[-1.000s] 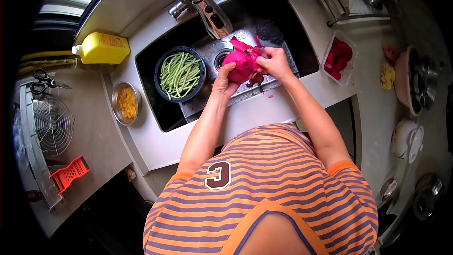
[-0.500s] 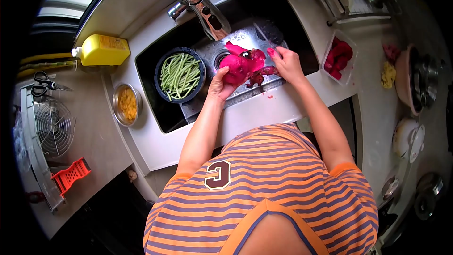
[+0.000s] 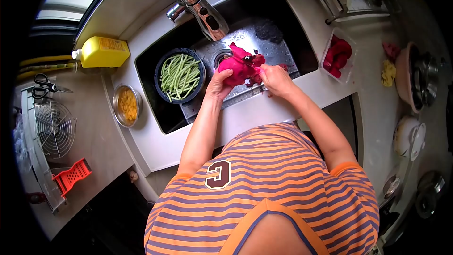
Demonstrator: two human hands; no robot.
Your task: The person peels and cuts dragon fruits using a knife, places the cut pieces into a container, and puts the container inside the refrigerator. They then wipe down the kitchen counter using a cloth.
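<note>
My left hand (image 3: 220,84) is wrapped round the near left side of a bright magenta fruit, which looks like a dragon fruit (image 3: 234,68), over the sink. Loose flaps of skin stand up on its far side. My right hand (image 3: 277,80) is closed at the fruit's right side, its fingertips against it. A thin blade, like a knife's, showed from this hand earlier; now the fruit and fingers hide it. Dark red peel (image 3: 255,78) hangs and lies by the fruit. Left of it, a dark round bowl of green beans (image 3: 180,76) stands in the sink.
Over the sink (image 3: 302,42) reaches a chrome faucet (image 3: 207,16). A clear container (image 3: 349,72) of magenta pieces sits right. On the left are a metal bowl (image 3: 116,113) of yellow pieces, a yellow bottle (image 3: 104,51), scissors (image 3: 42,86) and an orange grater (image 3: 73,175).
My right hand has moved left and slightly down, up against the fruit. The thin blade seen above it is no longer visible. My left hand still holds the fruit, which has turned a little.
</note>
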